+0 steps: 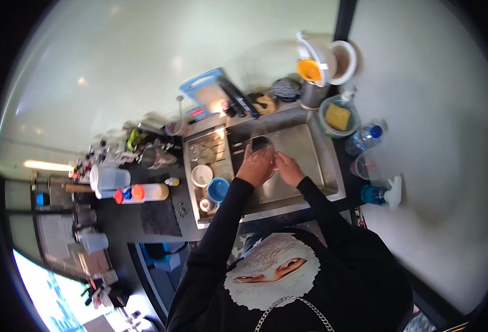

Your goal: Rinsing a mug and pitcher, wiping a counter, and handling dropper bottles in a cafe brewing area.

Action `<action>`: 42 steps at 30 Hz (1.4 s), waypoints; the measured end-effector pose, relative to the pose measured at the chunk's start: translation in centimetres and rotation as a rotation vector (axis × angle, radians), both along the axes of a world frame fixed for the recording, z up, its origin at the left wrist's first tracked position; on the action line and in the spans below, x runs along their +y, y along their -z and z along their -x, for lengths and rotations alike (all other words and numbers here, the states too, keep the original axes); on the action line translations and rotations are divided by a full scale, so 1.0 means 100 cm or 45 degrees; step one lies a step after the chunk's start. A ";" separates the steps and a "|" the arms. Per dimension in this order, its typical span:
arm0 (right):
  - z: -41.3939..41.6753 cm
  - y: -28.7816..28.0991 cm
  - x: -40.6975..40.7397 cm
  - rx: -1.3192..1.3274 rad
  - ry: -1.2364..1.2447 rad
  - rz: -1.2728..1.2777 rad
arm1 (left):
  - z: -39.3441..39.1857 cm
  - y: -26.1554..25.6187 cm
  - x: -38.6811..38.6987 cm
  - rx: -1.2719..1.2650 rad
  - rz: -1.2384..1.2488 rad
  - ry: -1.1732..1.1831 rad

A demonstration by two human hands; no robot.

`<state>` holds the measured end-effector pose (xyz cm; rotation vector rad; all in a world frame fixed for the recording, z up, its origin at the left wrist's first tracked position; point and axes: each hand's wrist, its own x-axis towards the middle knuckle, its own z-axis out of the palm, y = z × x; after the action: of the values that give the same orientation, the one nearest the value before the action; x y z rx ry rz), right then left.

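Over the stainless-steel sink basin, my two hands are close together. My left hand is around a dark, round-mouthed vessel, which is blurred and partly covered by the fingers. My right hand is beside it with curled fingers, near a small pinkish spot; whether it grips anything is hidden. Left of the basin, the ribbed drainboard carries a white bowl, a blue mug, a small white cup and clear glassware.
A green tub with a yellow sponge, a water bottle and a blue spray bottle line the right side. Behind stand a blue cutting board and a steel container. Squeeze bottles lie left, by a dark mat.
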<state>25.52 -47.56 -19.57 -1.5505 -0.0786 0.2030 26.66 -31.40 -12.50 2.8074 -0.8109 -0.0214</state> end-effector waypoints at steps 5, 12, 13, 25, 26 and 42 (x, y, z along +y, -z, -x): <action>0.007 0.007 -0.004 -0.125 0.006 0.245 | -0.020 0.011 0.012 -0.142 -0.203 0.177; 0.007 0.015 -0.007 -0.116 0.068 0.286 | -0.022 -0.001 -0.010 0.237 -0.559 0.051; 0.006 0.015 -0.008 -0.043 0.029 0.233 | -0.020 -0.001 -0.009 0.257 -0.430 0.038; -0.002 0.023 -0.053 0.578 -0.149 -0.287 | 0.010 0.039 -0.001 0.597 0.788 -0.611; -0.001 0.021 -0.052 0.693 -0.108 -0.239 | 0.019 0.058 -0.006 0.545 0.756 -0.734; -0.061 0.005 -0.080 0.716 -0.567 0.382 | 0.046 0.067 0.014 0.777 0.940 -1.011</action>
<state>31.63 -55.53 -20.07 -1.7023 0.0557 1.0328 22.02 -30.02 -19.18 2.0276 0.3862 -0.3449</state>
